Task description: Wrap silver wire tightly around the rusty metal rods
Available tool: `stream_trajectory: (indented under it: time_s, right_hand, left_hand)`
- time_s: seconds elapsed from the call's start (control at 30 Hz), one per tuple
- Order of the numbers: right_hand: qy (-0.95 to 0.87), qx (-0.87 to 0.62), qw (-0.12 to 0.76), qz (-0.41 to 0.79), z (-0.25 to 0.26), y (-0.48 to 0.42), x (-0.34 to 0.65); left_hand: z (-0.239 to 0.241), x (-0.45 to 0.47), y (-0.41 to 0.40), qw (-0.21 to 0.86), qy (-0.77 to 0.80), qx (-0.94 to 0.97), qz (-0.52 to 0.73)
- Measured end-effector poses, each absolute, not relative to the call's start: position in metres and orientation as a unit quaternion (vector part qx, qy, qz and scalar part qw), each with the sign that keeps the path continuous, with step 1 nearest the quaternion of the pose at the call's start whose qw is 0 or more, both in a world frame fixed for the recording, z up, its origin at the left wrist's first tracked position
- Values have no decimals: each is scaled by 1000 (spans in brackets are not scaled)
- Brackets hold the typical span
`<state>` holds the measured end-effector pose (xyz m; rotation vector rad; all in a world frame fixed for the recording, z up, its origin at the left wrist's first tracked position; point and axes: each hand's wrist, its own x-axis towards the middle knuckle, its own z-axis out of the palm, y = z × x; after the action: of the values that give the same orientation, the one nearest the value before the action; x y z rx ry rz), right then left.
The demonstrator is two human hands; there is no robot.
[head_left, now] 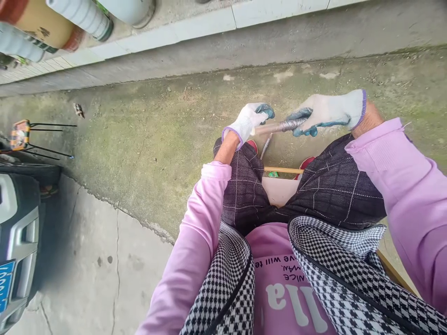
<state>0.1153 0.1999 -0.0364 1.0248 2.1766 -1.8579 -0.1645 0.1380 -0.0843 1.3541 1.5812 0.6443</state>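
Observation:
My right hand (326, 113), in a white glove with blue-coated fingers and a purple cuff, is closed around a stick (270, 128). Silvery wire (291, 124) is wound around the stick close to those fingers, and its far end looks smeared by motion. Just above that end is my left hand (248, 119), gloved alike, its fingers curled in. Whatever lies between the left fingers is hidden. Below the stick, between my knees, a second thin rod (266, 146) with a greyish, wrapped look slants downward.
I sit with a wooden bar (284, 170) and a pale board (279, 190) between my legs. A tiled ledge (206, 30) with several pots (82, 16) runs along the top. At left are a small chair (21, 135) and a parked car (19, 232) on cracked concrete.

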Motion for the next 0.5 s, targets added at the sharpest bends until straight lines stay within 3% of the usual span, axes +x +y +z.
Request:
stream_trajectory:
  time_s: [0.2, 0.27, 0.4, 0.5]
  right_hand:
    - [647, 470, -111, -590, -13, 200, 85]
    - [687, 509, -86, -512, -18, 205, 74]
    - [802, 504, 44, -318, -34, 216, 60]
    - [821, 488, 92, -282, -43, 218, 60]
  left_hand:
    - [-89, -153, 133, 503, 621, 555, 232]
    - [-92, -152, 132, 512, 608, 567, 217]
    - [-95, -155, 133, 501, 607, 580, 210]
    - [-95, -163, 137, 469, 633, 575, 221]
